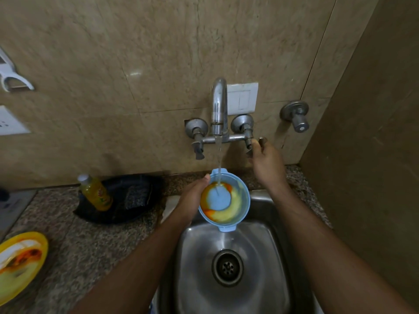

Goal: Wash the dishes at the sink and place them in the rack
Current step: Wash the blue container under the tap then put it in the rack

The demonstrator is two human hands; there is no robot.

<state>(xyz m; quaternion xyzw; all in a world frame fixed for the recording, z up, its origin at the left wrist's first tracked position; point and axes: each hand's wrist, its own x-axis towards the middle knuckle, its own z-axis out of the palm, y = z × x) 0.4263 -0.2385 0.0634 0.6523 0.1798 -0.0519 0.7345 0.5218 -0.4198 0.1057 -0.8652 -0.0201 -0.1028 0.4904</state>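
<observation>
My left hand (192, 198) grips a light blue bowl (240, 209) by its left rim, thumb on the edge, above the back of the steel sink (267, 245). Orange and yellow food residue coats the bowl's inside. Water streams from the tap spout (219, 103) into the bowl. My right hand (266, 159) reaches up and pinches the right tap handle (249, 141) with its fingertips. A dirty yellow plate (13, 264) lies on the counter at the far left.
A black tray (136, 184) on the granite counter holds a yellow soap bottle (96, 193) and a scrub pad (136, 196). A second valve (297, 116) sticks out of the wall at right. The sink drain (227, 267) sits below the bowl. No rack is in view.
</observation>
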